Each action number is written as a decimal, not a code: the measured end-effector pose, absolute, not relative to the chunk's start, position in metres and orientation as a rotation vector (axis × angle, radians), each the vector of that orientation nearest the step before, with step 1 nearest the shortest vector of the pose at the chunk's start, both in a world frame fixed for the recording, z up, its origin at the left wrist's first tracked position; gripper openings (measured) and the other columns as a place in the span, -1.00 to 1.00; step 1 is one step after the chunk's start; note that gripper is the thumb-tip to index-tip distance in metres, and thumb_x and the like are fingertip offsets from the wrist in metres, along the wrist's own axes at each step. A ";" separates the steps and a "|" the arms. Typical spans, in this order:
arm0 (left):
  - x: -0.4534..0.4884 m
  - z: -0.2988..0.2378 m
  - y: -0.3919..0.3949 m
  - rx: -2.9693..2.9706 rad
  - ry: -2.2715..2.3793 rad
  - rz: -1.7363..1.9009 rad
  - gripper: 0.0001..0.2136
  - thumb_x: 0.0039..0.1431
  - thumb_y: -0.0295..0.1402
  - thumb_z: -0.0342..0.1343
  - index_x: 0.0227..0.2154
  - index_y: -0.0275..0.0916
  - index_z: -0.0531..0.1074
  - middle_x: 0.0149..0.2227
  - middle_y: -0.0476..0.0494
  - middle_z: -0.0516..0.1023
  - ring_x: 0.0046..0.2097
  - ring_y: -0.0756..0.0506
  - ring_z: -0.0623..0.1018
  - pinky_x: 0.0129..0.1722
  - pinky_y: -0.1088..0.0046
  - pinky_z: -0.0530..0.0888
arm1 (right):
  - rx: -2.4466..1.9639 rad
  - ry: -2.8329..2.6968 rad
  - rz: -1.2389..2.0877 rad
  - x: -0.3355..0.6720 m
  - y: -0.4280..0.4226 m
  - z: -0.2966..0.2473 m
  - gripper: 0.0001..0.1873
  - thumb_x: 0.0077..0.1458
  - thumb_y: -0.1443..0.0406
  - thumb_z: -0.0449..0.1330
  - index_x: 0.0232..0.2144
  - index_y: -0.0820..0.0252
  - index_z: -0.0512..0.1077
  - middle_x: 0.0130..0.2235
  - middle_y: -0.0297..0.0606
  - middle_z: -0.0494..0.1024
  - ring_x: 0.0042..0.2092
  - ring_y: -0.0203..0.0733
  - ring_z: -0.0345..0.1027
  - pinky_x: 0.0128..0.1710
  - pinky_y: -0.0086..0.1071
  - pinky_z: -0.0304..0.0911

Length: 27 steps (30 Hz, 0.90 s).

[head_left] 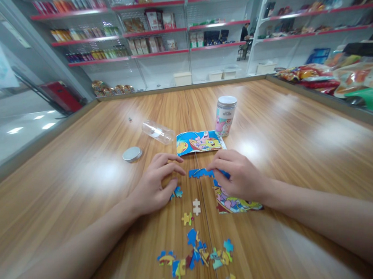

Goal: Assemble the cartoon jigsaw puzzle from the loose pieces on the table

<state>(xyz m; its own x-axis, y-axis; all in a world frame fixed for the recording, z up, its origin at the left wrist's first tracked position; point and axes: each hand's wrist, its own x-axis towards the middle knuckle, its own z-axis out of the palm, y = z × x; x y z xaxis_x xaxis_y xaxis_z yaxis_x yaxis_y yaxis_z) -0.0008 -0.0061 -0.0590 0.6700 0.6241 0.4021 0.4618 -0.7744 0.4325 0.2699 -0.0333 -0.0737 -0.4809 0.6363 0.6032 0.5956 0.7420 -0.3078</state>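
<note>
A partly joined jigsaw puzzle lies under and beside my right hand, its far edge a blue strip that reaches to the left. The fingers of my right hand are closed in a pinch on a blue puzzle piece of that strip; the palm hides part of the picture. My left hand holds nothing, with fingers apart and curved over the table left of the strip. Below its thumb are blue puzzle pieces. A piece lying face down and a yellow piece are nearer me.
Several loose pieces are scattered at the near side. Beyond my hands lie a cartoon picture sheet, an upright can, a clear plastic jar on its side and a silver lid. Snack bags stand right, past the table edge.
</note>
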 end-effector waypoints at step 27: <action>0.008 -0.050 -0.019 2.511 0.533 0.521 -0.89 0.18 -0.34 0.26 -0.42 -0.21 0.49 0.14 -0.16 0.42 0.25 -0.24 0.21 0.31 0.04 0.16 | -0.925 -2.242 0.144 0.271 -0.033 -0.074 -0.79 0.09 0.48 0.12 -0.30 0.25 0.54 -0.36 -0.22 0.46 -0.28 -0.20 0.32 -0.24 -0.30 0.25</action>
<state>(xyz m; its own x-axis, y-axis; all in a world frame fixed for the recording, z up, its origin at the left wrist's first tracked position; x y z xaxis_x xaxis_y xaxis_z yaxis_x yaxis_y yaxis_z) 0.0084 -0.0188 -0.0501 0.8491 0.4631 0.2542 0.2648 -0.7895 0.5537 0.2713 -0.0326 -0.0738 -0.5027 0.6559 0.5631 0.5788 0.7392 -0.3444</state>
